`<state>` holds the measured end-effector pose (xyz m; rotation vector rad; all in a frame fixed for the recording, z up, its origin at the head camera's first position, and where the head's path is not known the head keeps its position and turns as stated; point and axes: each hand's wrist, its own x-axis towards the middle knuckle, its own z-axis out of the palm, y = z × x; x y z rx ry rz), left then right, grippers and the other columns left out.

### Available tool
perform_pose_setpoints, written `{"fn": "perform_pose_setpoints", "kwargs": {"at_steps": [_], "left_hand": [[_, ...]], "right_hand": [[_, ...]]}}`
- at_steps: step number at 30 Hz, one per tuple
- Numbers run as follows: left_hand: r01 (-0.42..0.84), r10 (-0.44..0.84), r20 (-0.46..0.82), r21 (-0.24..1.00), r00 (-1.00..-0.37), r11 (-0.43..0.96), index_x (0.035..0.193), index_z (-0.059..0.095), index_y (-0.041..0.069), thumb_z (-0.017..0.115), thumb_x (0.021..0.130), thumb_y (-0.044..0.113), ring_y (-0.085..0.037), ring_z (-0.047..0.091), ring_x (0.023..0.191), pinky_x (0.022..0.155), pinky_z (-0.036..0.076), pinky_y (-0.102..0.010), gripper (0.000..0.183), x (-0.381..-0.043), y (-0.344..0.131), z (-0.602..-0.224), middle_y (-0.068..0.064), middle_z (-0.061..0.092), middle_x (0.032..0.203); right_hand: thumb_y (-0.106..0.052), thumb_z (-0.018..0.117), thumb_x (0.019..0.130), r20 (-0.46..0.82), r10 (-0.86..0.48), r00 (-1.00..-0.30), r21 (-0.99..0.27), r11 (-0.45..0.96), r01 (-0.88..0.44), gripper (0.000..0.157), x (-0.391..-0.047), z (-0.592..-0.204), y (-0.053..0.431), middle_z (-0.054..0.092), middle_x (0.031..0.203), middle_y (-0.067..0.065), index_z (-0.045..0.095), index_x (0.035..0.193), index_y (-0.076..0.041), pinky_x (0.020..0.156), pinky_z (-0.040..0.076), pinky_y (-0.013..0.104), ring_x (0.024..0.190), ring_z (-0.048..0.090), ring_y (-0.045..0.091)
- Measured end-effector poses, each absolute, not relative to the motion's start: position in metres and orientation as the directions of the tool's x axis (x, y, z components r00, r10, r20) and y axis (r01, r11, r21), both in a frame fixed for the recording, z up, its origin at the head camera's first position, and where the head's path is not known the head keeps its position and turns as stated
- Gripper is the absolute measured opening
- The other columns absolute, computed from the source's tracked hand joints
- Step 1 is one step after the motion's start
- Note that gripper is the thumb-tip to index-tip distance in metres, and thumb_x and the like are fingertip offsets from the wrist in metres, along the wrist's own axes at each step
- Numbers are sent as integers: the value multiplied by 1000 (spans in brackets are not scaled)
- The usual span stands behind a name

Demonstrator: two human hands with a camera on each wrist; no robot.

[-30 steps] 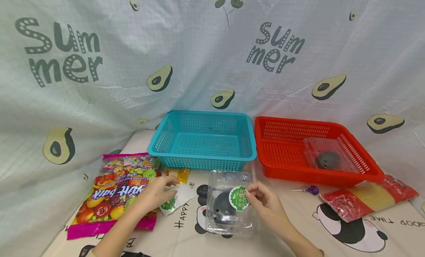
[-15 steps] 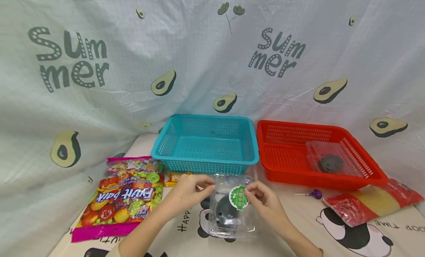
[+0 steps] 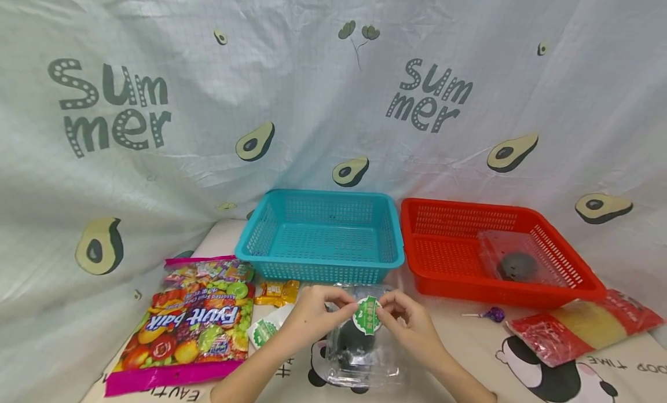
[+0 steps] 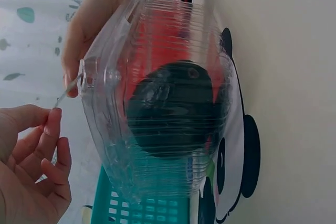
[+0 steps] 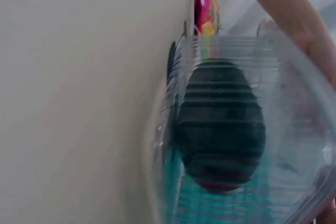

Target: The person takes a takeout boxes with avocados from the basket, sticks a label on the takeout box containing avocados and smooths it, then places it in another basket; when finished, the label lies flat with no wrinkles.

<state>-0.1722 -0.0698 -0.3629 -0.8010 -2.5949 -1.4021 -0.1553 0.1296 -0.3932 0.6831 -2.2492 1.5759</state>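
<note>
A round green-and-white sticker (image 3: 367,315) is pinched along one edge by my left hand (image 3: 322,317) and along the other by my right hand (image 3: 410,328). It lies right at the lid of a clear plastic clamshell box (image 3: 383,373) on the table. Inside the box sits a dark rounded object (image 4: 170,108). Seen edge-on in the left wrist view, the sticker is a thin pale strip between the fingertips. White backing paper with another green sticker (image 3: 264,331) lies beside my left forearm.
Behind the box stand a teal basket (image 3: 319,265) and a red basket (image 3: 484,296), the red one containing a similar clear box (image 3: 516,267). To the left lie a fruit candy bag (image 3: 190,322) and an orange packet (image 3: 277,293); to the right, a lollipop (image 3: 495,314) and a red-and-yellow packet (image 3: 586,328).
My left hand has moved right, from the backing paper to the sticker, and now pinches its edge. My right hand has shifted slightly left with the sticker.
</note>
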Motion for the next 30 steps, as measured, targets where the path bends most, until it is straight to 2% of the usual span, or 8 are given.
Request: {"fn": "perform_pose_setpoints", "kwargs": {"at_steps": [5, 7, 12, 16, 21, 25, 30], "left_hand": [[443, 384, 274, 760, -882, 476, 79, 70, 20, 63, 81, 30, -5, 58, 67, 57, 46, -20, 12, -178, -71, -370, 11, 64, 69], [430, 381, 258, 758, -888, 490, 79, 70, 20, 63, 81, 29, -6, 56, 65, 54, 44, -20, 11, -180, -70, -371, 12, 63, 68], [419, 374, 236, 725, -897, 546, 80, 70, 20, 63, 80, 26, -5, 53, 59, 47, 40, -20, 8, -182, -67, -373, 13, 62, 66], [449, 382, 256, 660, -888, 602, 82, 70, 19, 63, 80, 25, 1, 54, 59, 50, 43, -18, 10, -181, -63, -378, 12, 64, 68], [555, 398, 392, 498, -830, 666, 83, 72, 18, 64, 78, 22, 1, 53, 59, 50, 40, -14, 10, -180, -59, -383, 10, 64, 68], [603, 409, 487, 356, -772, 713, 81, 71, 21, 65, 76, 23, 0, 47, 57, 45, 33, -13, 8, -180, -57, -386, 13, 60, 63], [644, 437, 543, 279, -717, 712, 78, 70, 20, 66, 75, 23, 0, 47, 58, 45, 32, -11, 6, -180, -56, -390, 14, 60, 62]], "right_hand": [[1, 62, 79, 473, -163, -866, -777, 385, -498, 10, -149, -380, 126, 56, 68, -1, 59, 84, -7, 55, 41, 22, 60, 48, 6], [1, 63, 77, 475, -152, -867, -767, 411, -492, 11, -148, -377, 126, 56, 68, -1, 60, 84, -7, 57, 43, 23, 61, 48, 6], [3, 66, 74, 512, -153, -845, -723, 455, -520, 15, -149, -376, 126, 57, 69, -2, 62, 85, -6, 60, 44, 24, 65, 48, 6], [6, 68, 70, 562, -170, -809, -675, 471, -568, 20, -152, -382, 127, 57, 68, -3, 62, 86, -5, 61, 43, 25, 64, 50, 11], [8, 70, 65, 641, -185, -745, -595, 493, -635, 28, -162, -400, 131, 55, 68, -6, 62, 86, -9, 60, 40, 26, 64, 49, 17], [5, 71, 67, 625, -181, -759, -595, 518, -614, 31, -170, -412, 136, 53, 71, -13, 62, 86, -18, 60, 39, 27, 66, 50, 10], [3, 70, 68, 615, -217, -758, -574, 536, -619, 29, -172, -416, 140, 51, 72, -15, 62, 84, -20, 55, 39, 24, 67, 51, 6]]}}
